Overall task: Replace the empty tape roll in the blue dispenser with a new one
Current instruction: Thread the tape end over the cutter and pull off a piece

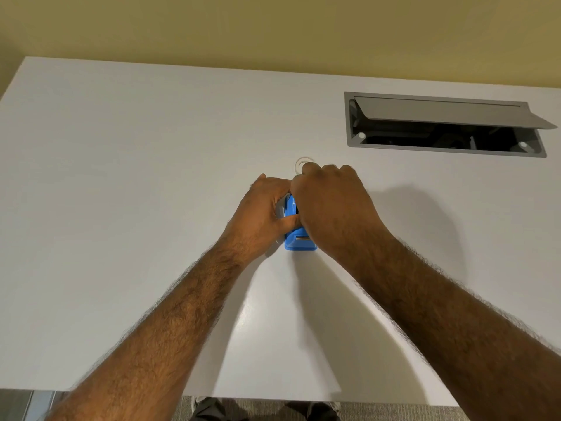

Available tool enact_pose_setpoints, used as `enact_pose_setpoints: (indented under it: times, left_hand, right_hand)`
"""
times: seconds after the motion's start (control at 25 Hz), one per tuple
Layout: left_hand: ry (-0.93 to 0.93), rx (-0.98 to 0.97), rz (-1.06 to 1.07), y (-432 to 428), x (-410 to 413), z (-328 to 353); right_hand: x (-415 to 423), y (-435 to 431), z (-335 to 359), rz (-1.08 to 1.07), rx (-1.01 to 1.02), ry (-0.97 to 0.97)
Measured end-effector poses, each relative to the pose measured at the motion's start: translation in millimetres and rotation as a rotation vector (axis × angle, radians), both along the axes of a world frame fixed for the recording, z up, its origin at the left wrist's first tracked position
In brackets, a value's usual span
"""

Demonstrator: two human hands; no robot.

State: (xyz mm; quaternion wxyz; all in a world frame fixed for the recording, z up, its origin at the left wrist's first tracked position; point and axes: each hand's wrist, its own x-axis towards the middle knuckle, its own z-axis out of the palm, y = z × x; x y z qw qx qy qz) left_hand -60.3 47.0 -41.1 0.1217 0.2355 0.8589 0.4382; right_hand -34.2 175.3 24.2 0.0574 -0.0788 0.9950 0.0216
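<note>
The blue tape dispenser [296, 237] stands on the white table [121, 192] at its middle, its cutter end toward me. My left hand [262, 214] grips its left side, thumb across the blue body. My right hand [332, 205] lies curled over the dispenser's top and right side, covering most of it; what its fingers hold is hidden. A clear tape roll [303, 163] lies flat on the table just beyond my right knuckles, partly hidden by them.
A grey cable hatch [443, 126] with its lid raised is set in the table at the back right. The table's near edge runs along the bottom of the view, with carpet and shoes below. A yellow wall stands behind the table.
</note>
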Motion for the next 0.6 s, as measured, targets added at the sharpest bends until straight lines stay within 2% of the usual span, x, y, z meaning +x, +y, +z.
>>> enact_pose_setpoints:
  times: [0.2, 0.4, 0.6]
  left_hand:
    - [0.006, -0.014, -0.002, 0, -1, -3]
    - [0.022, -0.012, -0.01, -2, -3, -4]
    - [0.048, -0.029, 0.019, 0, -3, -5]
  right_hand:
    - [1, 4, -9, 0.021, -0.032, 0.057]
    - [7, 12, -20, -0.021, -0.186, 0.091]
    - [13, 27, -23, -0.133, -0.387, 0.04]
